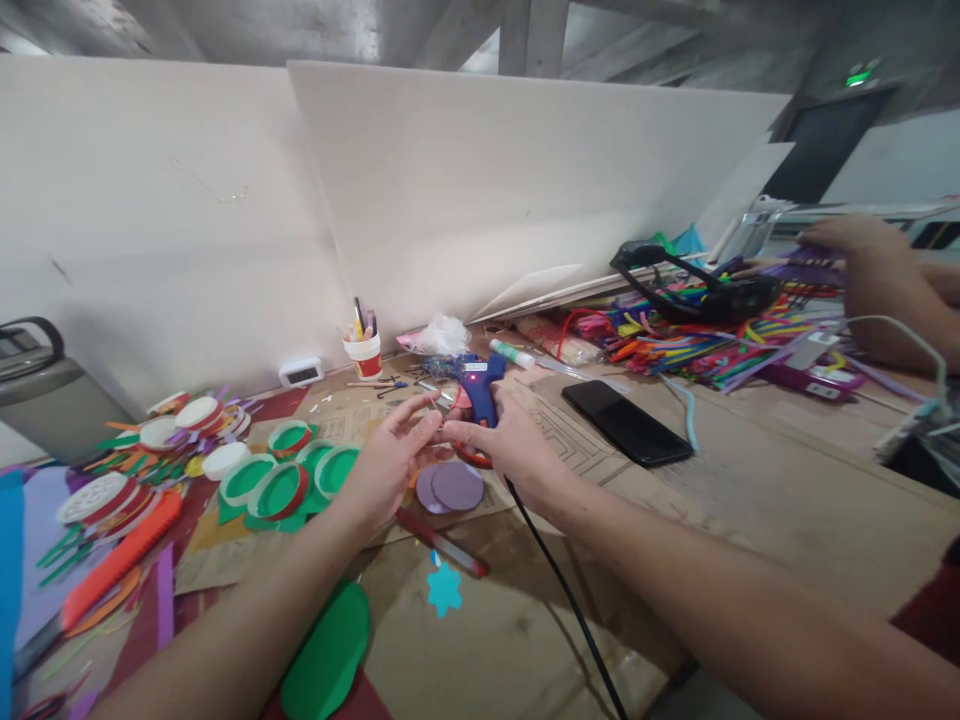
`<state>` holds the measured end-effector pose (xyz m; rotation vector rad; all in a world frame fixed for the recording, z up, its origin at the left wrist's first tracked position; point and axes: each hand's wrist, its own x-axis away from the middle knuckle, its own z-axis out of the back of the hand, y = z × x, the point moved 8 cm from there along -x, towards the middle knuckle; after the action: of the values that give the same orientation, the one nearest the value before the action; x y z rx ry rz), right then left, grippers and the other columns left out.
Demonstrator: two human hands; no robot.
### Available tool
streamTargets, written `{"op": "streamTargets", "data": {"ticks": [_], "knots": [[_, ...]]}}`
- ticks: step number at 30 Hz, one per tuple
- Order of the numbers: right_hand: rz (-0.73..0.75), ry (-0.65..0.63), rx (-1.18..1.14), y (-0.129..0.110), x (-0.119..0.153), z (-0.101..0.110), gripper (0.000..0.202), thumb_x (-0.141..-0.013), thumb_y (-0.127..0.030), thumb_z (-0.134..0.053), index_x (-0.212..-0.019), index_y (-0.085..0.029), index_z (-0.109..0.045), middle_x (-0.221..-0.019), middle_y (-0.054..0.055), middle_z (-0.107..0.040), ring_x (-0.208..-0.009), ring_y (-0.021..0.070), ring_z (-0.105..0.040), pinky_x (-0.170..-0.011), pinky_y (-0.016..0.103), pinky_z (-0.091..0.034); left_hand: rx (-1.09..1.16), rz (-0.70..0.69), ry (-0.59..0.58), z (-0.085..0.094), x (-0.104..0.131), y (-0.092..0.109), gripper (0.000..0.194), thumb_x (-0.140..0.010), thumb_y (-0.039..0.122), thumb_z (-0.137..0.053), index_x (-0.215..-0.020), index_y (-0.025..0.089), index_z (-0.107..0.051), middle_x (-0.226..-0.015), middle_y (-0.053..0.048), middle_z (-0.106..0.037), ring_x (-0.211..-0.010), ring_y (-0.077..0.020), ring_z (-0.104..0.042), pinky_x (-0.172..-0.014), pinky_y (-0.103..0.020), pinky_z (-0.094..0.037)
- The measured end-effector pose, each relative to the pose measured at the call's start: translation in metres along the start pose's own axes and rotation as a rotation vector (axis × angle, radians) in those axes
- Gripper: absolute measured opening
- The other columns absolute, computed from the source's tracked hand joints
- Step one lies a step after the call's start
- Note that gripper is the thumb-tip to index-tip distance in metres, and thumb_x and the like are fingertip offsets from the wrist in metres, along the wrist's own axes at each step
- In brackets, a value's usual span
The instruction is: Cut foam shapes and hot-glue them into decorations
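Near the middle of the view my right hand (517,435) is closed around the handle of a blue glue gun (480,385) with a small red light and a black cord. My left hand (397,450) meets it at the gun's left side, its thumb and index finger pinched together; what they hold, if anything, is too small to name. Just below the hands lie two purple discs (456,486). A red pen (450,550) and a blue flower-shaped cutout (444,588) are nearer to me. Green-filled paper rings (277,488) sit left of my left hand.
A black phone (628,422) lies to the right. Behind are a cup of pens (364,355) and colourful pipe cleaners (675,340). An orange cutter (124,560) and a green oval (328,655) are at left. Another person's hand (851,240) is at far right.
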<state>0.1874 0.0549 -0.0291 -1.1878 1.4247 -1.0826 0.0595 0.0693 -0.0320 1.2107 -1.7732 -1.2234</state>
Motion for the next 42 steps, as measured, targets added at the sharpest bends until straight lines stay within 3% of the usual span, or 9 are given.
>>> {"op": "streamTargets", "data": {"ticks": [5, 12, 25, 32, 42], "knots": [[-0.018, -0.017, -0.019, 0.005, 0.0, -0.001, 0.045, -0.065, -0.041, -0.082, -0.095, -0.021, -0.055, -0.081, -0.003, -0.064, -0.06, 0.0104, -0.053, -0.054, 0.024, -0.041, -0.068, -0.029, 0.02, 0.003, 0.0, -0.001, 0.051, -0.073, 0.039, -0.08, -0.116, 0.018, -0.063, -0.099, -0.008, -0.072, -0.074, -0.0144, -0.068, -0.063, -0.025, -0.054], [-0.001, 0.008, -0.021, -0.003, 0.002, 0.0, 0.038, -0.065, -0.037, -0.081, -0.088, -0.02, -0.056, -0.081, -0.002, -0.064, -0.063, 0.0109, -0.056, -0.059, 0.025, -0.044, -0.092, 0.0, 0.023, 0.003, 0.003, 0.001, 0.052, -0.071, 0.038, -0.081, -0.115, 0.018, -0.063, -0.107, -0.012, -0.071, -0.08, -0.0214, -0.071, -0.058, -0.027, -0.054], [0.084, 0.029, 0.126, -0.016, 0.004, -0.001, 0.03, -0.067, -0.027, -0.074, -0.089, -0.021, -0.056, -0.086, 0.001, -0.068, -0.076, 0.0158, -0.063, -0.071, 0.03, -0.05, -0.145, 0.024, 0.114, 0.004, 0.007, -0.004, 0.044, -0.07, 0.04, -0.08, -0.101, 0.02, -0.057, -0.094, -0.003, -0.068, -0.071, -0.0127, -0.064, -0.052, -0.021, -0.046], [0.073, 0.013, 0.133, -0.013, 0.003, 0.0, 0.027, -0.069, -0.029, -0.073, -0.088, -0.021, -0.056, -0.085, 0.001, -0.068, -0.074, 0.0155, -0.063, -0.067, 0.029, -0.051, -0.178, 0.033, 0.092, 0.008, 0.006, -0.008, 0.038, -0.074, 0.042, -0.076, -0.1, 0.021, -0.059, -0.101, -0.006, -0.068, -0.078, -0.0148, -0.065, -0.054, -0.023, -0.049], [0.053, 0.041, 0.158, -0.005, 0.006, -0.001, 0.036, -0.07, -0.03, -0.073, -0.1, -0.02, -0.056, -0.091, 0.002, -0.069, -0.074, 0.0141, -0.063, -0.069, 0.029, -0.053, -0.202, -0.042, 0.083, 0.012, 0.003, -0.011, 0.031, -0.076, 0.039, -0.074, -0.091, 0.016, -0.059, -0.09, -0.006, -0.067, -0.075, -0.0141, -0.062, -0.055, -0.023, -0.047]]}}
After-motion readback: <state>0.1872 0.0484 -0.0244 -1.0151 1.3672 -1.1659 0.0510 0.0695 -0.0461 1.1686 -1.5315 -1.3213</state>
